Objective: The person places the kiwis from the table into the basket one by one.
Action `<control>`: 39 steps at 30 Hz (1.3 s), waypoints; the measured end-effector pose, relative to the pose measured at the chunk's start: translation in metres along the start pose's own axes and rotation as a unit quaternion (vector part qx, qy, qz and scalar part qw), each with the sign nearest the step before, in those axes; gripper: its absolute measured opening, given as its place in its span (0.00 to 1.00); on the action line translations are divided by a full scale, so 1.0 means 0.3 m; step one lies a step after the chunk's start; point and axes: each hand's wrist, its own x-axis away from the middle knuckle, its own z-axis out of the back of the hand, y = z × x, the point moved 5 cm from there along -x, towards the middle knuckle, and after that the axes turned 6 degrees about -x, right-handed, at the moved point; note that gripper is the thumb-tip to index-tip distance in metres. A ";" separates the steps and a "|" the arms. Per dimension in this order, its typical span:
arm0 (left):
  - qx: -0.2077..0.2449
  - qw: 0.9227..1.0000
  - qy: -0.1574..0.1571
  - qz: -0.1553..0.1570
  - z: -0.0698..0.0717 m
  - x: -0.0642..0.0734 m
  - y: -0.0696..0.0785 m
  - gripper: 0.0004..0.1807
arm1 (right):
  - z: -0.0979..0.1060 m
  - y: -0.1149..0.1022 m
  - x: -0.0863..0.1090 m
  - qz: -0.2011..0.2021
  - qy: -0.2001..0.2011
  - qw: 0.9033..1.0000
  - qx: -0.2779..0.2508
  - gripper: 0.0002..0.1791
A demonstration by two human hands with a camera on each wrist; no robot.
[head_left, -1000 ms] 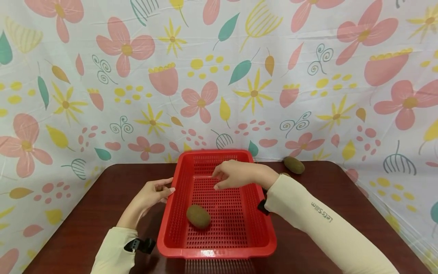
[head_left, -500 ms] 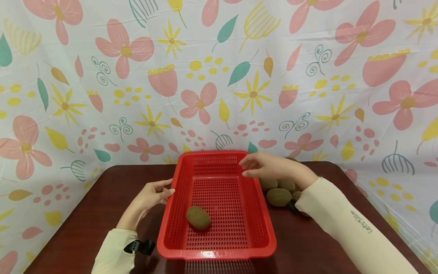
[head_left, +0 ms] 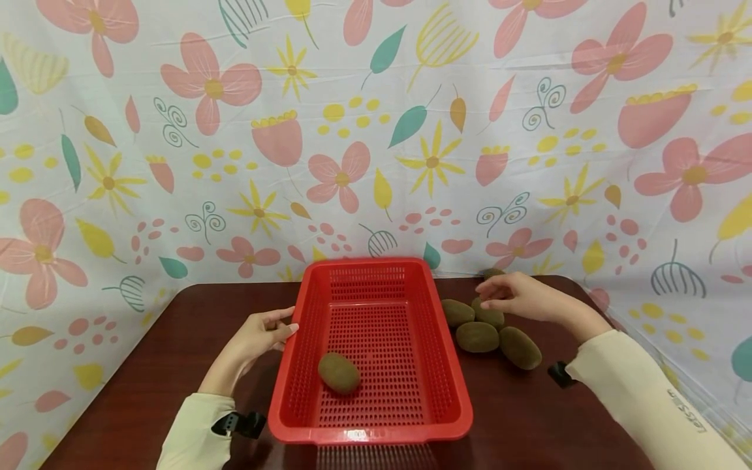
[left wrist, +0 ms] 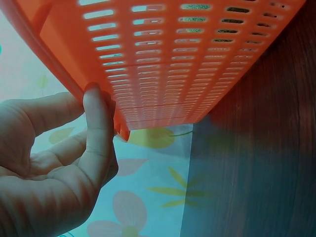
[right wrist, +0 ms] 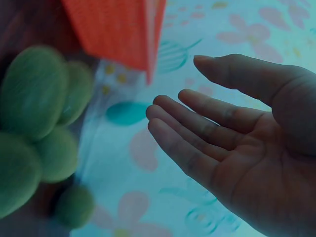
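Observation:
A red plastic basket with slotted walls sits at the middle of the table, one brown kiwi lying on its floor near the left wall. At the basket's left rim my left hand pinches the edge between thumb and fingers; the left wrist view shows the fingertips right at the rim. My right hand hovers over a group of kiwis right of the basket, its fingers relaxed and holding nothing. The nearest of that group are a front kiwi and a larger-looking kiwi.
Another kiwi lies at the table's back edge, partly hidden behind the right hand. A flowered cloth hangs behind the dark wooden table. Black camera straps sit at both wrists.
My right hand has moved from above the basket out to the right, over the kiwi group, uncovering several kiwis. The left hand, basket and the kiwi inside stay put.

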 end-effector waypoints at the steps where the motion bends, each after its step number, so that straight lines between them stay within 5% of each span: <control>1: 0.000 1.000 -0.001 -0.001 0.000 0.000 -0.001 0.30 | 0.002 0.024 0.010 -0.009 0.001 1.000 0.001 0.21; 13: 0.003 1.000 0.005 0.009 0.005 -0.005 -0.003 0.30 | -0.013 0.246 0.094 -0.056 0.020 0.998 -0.018 0.22; 24: 0.007 1.000 0.007 0.013 0.001 -0.013 -0.011 0.30 | -0.050 0.309 0.111 -0.081 0.017 0.996 -0.031 0.28; 32: 0.001 1.000 0.006 0.009 0.001 -0.010 -0.015 0.29 | -0.053 0.332 0.115 -0.078 0.028 0.996 0.043 0.28; 39: 0.001 1.000 0.001 -0.001 0.001 -0.006 -0.006 0.29 | -0.056 0.358 0.131 -0.112 0.018 0.993 0.029 0.29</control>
